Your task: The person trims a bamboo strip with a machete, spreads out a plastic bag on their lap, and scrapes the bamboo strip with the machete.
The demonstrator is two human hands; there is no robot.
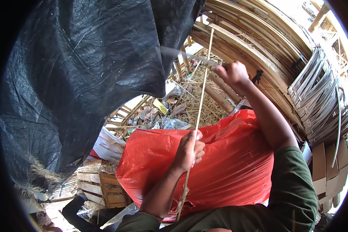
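Black tarp [77, 73] overhead, bamboo slats [259, 42] stacked behind | left hand [189, 150] clenched round thin bamboo strip [202, 96], steadying it upright over red plastic sheet [220, 162] | right hand [232, 73] above that grip, grasping knife [199, 59], blade against strip to shave it

One bamboo strip [199, 116] is gripped by two hands; one knife [199, 58] is held; one red plastic sheet [228, 170] lies beneath the fingers [197, 149].

L hand [189, 149] on bamboo strip [200, 108], R hand [232, 73] w/ knife [199, 59]
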